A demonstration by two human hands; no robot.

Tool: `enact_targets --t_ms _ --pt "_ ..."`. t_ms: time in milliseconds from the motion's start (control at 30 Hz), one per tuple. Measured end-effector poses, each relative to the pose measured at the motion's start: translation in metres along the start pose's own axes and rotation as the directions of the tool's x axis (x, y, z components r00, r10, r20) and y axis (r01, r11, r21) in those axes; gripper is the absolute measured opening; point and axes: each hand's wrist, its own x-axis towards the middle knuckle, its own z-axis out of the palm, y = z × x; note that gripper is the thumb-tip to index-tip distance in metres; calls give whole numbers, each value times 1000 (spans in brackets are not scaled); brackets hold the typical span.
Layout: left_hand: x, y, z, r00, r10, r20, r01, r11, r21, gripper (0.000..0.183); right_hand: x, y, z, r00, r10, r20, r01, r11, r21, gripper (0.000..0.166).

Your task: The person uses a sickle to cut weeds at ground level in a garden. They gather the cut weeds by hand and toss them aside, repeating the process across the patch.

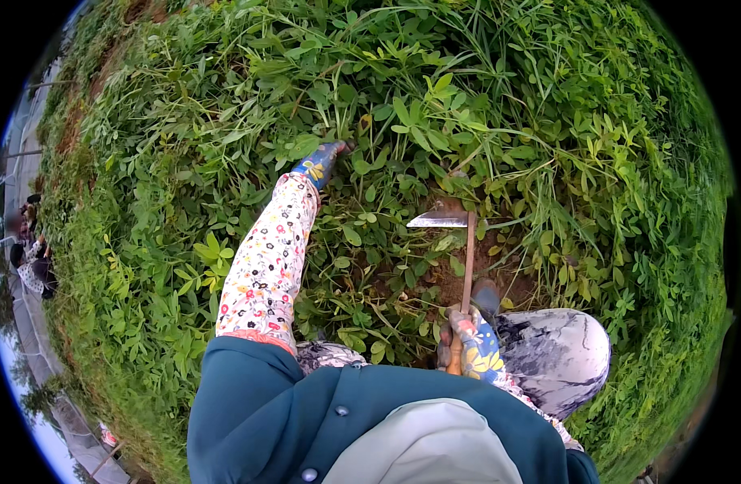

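My left hand [322, 162], in a blue glove with yellow flowers, reaches out among the leaves of low peanut-like plants [419, 127]. Leaves hide part of its fingers, so whether it grips any stems is unclear. Close to my body, my right hand [476, 348], in a matching soiled glove, is shut around the wooden handle [469, 266] of a sickle. The sickle's metal blade [440, 219] points left from the handle's far end, just above leaves and brown soil [449, 281]. A gap separates the blade from my left hand.
Dense green foliage [165, 290] surrounds me, with long grass blades [534, 218] mixed in at the right. My bent knee [555, 357] and a dark boot [485, 296] are beside my right hand. At the far left, people [35, 266] are near a grey strip of covering [32, 314].
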Motion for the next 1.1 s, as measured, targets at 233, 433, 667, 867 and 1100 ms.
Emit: enact_targets --t_ms 233,433,667,867,1100 --pt "-59 18 -6 844 533 64 -534 821 204 23 -3 2 10 998 -4 -62 0 998 -59 26" --pt "-89 38 -13 963 240 -122 -267 800 -537 24 15 1 28 993 -93 66 93 996 -4 25" --pt "-129 48 15 955 277 -105 -295 859 -418 28 109 -19 126 888 -54 456 2 993 114 19" --pt "-111 20 21 971 191 -142 -238 786 -571 29 82 6 97 897 134 421 -180 981 70 20" --pt "-128 5 66 994 -36 99 69 934 -351 35 28 8 39 947 170 273 -224 958 181 19"
